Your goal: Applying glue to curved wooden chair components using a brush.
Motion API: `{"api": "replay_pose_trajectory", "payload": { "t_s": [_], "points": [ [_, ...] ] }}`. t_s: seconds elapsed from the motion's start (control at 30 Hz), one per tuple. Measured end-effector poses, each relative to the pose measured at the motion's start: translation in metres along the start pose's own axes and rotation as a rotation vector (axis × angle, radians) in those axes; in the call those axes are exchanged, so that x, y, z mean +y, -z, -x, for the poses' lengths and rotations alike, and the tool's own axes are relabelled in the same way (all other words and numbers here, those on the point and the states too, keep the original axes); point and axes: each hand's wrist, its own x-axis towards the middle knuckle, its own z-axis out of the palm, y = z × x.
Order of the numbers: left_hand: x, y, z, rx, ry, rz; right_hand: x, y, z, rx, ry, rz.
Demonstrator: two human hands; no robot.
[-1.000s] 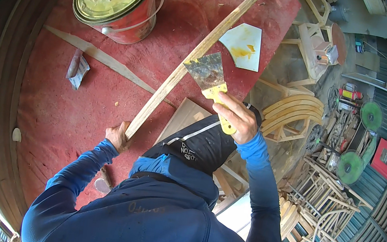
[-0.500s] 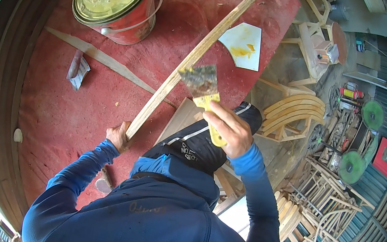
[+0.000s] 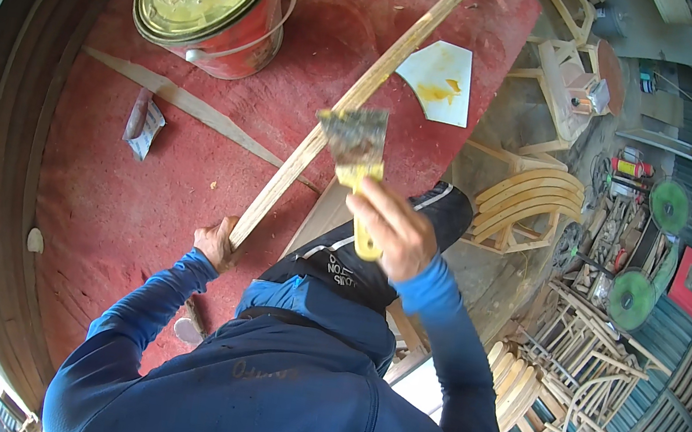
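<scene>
Gripping the near end of a long wooden strip (image 3: 353, 102) lying across the red table (image 3: 117, 210), the left hand (image 3: 216, 244) steadies it while the right hand (image 3: 393, 230) clenches a yellow-handled putty knife (image 3: 358, 160), blade just right of the strip.

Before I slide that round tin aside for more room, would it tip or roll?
The tin stands upright on its flat base on the red table, so it would probably slide rather than roll. It looks squat and wide, so tipping seems unlikely. Its lid is on; if full, it may be heavy. The wire handle offers a grip.
</scene>
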Motion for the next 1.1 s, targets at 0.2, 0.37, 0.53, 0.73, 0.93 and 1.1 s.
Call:
{"api": "replay_pose_trajectory", "payload": {
  "t_s": [0.2, 0.37, 0.53, 0.73, 0.93, 1.1],
  "points": [
    [0.004, 0.005, 0.004, -0.004, 0.038, -0.006, -0.024, 0.026, -0.004, 0.27, -0.336, -0.4],
    [0.012, 0.005, 0.008, 0.023, 0.057, 0.018, 0.004, 0.016, -0.012, 0.247, -0.697, -1.045],
    [-0.028, 0.017, 0.044, -0.024, 0.174, -0.151, 0.061, 0.009, -0.02, 0.165, -0.807, -1.187],
    [-0.058, 0.033, 0.075, -0.007, 0.108, -0.153, 0.127, 0.039, -0.057, 0.205, -0.778, -1.103],
    [-0.064, 0.026, 0.074, -0.012, 0.11, -0.1, 0.185, 0.073, -0.095, 0.434, -0.755, -0.955],
    [-0.064, 0.032, 0.066, -0.042, 0.099, -0.051, 0.149, 0.062, -0.088, 0.504, -0.329, -0.245]
  ]
}}
